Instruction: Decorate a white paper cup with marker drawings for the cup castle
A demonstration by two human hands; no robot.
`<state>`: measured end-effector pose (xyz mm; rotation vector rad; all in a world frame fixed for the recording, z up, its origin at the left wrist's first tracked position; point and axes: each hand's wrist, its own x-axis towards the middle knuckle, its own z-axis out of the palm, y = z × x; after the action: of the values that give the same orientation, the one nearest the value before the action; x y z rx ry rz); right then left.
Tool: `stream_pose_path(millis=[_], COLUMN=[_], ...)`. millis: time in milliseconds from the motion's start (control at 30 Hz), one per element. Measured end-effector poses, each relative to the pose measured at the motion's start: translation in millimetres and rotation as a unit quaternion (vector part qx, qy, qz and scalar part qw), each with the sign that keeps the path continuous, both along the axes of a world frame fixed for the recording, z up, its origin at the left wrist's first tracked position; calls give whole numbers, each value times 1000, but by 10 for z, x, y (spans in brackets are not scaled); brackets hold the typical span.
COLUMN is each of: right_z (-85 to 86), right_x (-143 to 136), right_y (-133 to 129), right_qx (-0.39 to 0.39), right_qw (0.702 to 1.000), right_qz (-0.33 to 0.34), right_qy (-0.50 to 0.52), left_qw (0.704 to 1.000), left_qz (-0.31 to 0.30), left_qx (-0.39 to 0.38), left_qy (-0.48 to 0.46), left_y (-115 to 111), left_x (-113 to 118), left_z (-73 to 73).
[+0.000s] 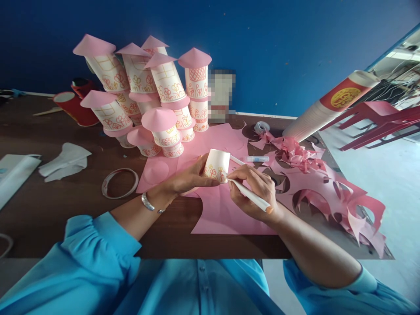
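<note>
While left hand (194, 176) curls round a flower-drawn cup (218, 161), right hand (260, 186) pinches a marker (252, 196) | yellow emblem (345, 97): unreadable

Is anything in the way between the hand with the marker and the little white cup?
No, nothing visible is. The right hand holds the marker with its tip right at the cup's lower right edge. The left hand holds the cup from the other side, leaving that spot free.
</note>
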<state>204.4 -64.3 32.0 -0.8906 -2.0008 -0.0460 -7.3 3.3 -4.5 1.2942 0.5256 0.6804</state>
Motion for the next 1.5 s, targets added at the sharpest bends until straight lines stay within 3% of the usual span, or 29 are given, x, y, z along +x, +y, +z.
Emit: stream_pose_path(millis=[367,533,933,1133,1300,1500], right_z=[38,57,8,-12,-21,4], right_x=[21,75,32,19,2,40], right_y=[-20,-35,9,1,10,14], right_qx=[-6,-35,-38,-45,-15,1], right_qw=[997,992,995,996,997,999], right_qz=[19,-10,-22,-16,27,5], right_qy=[68,119,86,78,74,54], left_qw=[999,997,990,991,996,997], left_qz=[-14,-15,5,-41,-12,-4], left_qx=[-45,-65,-113,-90,-77,-65], left_qy=[-16,-49,-81,-91,-53,-34], left_y=[2,1,0,-20,-22,-18], left_x=[5,1,15,28,25,15], left_z=[13,8,43,111,67,47])
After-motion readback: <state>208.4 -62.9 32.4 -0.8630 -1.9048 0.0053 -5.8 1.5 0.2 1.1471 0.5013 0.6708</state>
